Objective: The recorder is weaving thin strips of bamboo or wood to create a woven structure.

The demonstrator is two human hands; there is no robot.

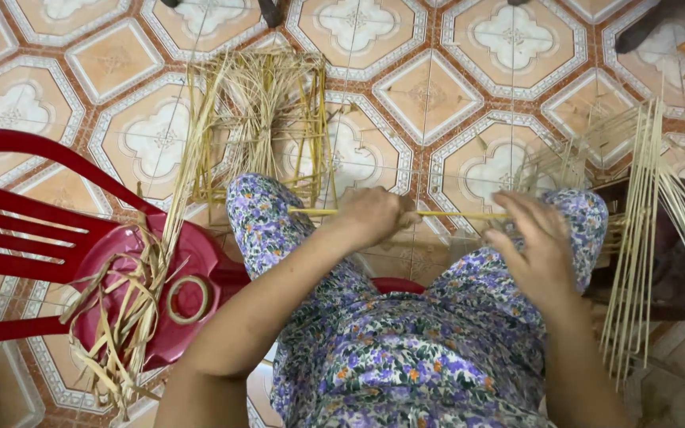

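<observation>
Just thin, straight, pale-yellow cane strip [453,214] between hands

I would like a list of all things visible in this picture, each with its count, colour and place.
thin stick: one, pale yellow, held level between both hands above the knees
straw frame: one, tan, on the floor ahead of the left knee
long sticks: a bundle, count unclear, pale yellow, at the right
plastic chair: one, red, at the left
tape roll: one, tan, on the chair seat
loose strips: a bunch, tan, on the chair seat
tiled floor: orange and white pattern, underneath
floral trousers: purple pattern, on the legs
left hand: closed on the stick
right hand: fingers at the stick's other end
</observation>
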